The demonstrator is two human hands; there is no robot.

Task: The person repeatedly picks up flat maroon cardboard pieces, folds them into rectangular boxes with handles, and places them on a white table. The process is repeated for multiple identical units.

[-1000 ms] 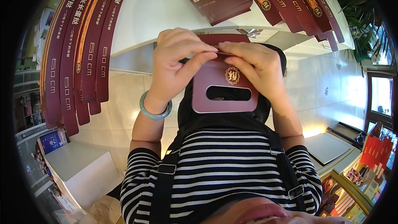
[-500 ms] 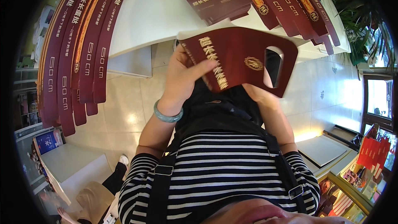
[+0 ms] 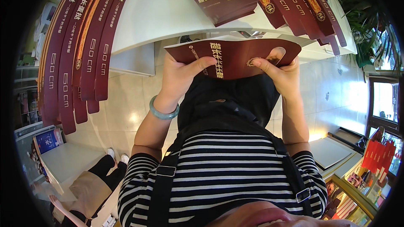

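Note:
A maroon cardboard carrier [image 3: 237, 56] with gold lettering and an oval handle slot is stretched between my hands, in front of my waist and off the white table. It bows in the middle. My left hand [image 3: 179, 73], below a green bangle [image 3: 164, 108], grips its left end, thumb flat on the printed face. At the slotted end my right hand [image 3: 286, 77] holds on, thumb across the face beside the slot; its other fingers are mostly behind the card. Beyond it, a stack of matching flat carriers [image 3: 221, 4] lies on the table.
Long maroon boxes [image 3: 94, 42] overhang the table's left side, and more long boxes [image 3: 290, 10] its right. The white table [image 3: 147, 21] curves across ahead. A plant [image 3: 374, 25] stands far right. Another person [image 3: 90, 189] is at lower left, beside a white cabinet [image 3: 80, 164].
My right hand has come from beneath the carrier onto its slotted end. The carrier has swung from a slant to nearly level and tipped flatter. At lower left the other person has shifted.

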